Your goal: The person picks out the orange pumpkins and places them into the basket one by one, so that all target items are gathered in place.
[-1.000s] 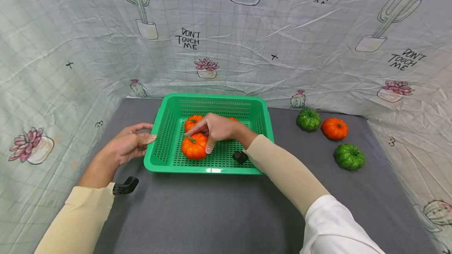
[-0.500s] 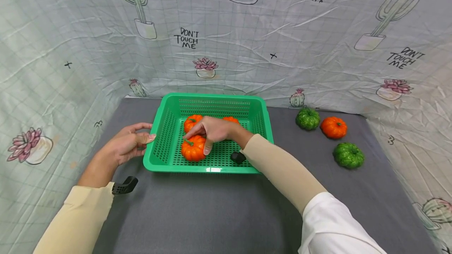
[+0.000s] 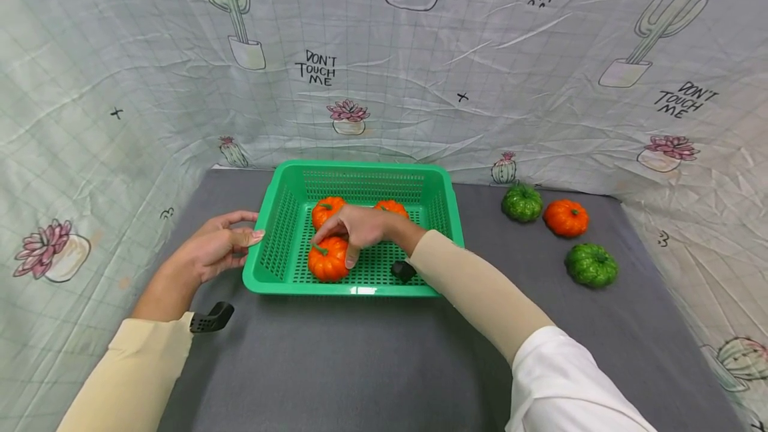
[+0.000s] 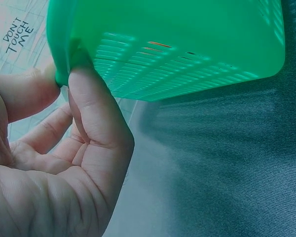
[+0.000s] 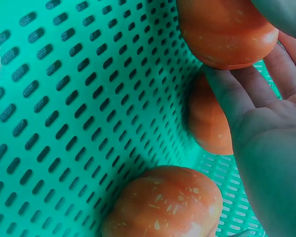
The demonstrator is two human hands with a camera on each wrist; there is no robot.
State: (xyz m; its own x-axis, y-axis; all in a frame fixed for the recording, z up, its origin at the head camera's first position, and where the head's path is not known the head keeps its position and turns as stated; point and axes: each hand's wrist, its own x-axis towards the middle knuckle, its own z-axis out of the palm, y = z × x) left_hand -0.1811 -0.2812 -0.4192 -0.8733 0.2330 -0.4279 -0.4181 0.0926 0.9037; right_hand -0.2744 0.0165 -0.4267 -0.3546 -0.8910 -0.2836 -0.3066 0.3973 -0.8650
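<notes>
In the head view my left hand (image 3: 219, 245) pinches the left rim of a green perforated plastic basket (image 3: 354, 290) between thumb and fingers. The left wrist view shows the thumb and index finger (image 4: 96, 106) on either side of that rim. My right hand (image 3: 363, 225) reaches into the basket and grips a small orange pumpkin (image 3: 327, 261) with a green stem, fingers and thumb around its sides. Behind it lie a second orange pumpkin (image 3: 327, 211) and a third one (image 3: 393, 208), partly covered by the hand. The right wrist view shows the gripped pumpkin (image 5: 227, 32) near the fingers.
On the grey table (image 3: 360, 359), right of the basket, stand a green pumpkin (image 3: 522, 203), an orange pumpkin (image 3: 567, 218) and another green pumpkin (image 3: 591, 265). A cactus-print cloth (image 3: 408, 85) hangs behind and at the sides. Black wrist mounts (image 3: 213, 318) stick out by the arms.
My right hand and the gripped pumpkin have shifted slightly toward the basket's near side, uncovering more of the back right pumpkin. The left hand keeps its place on the rim.
</notes>
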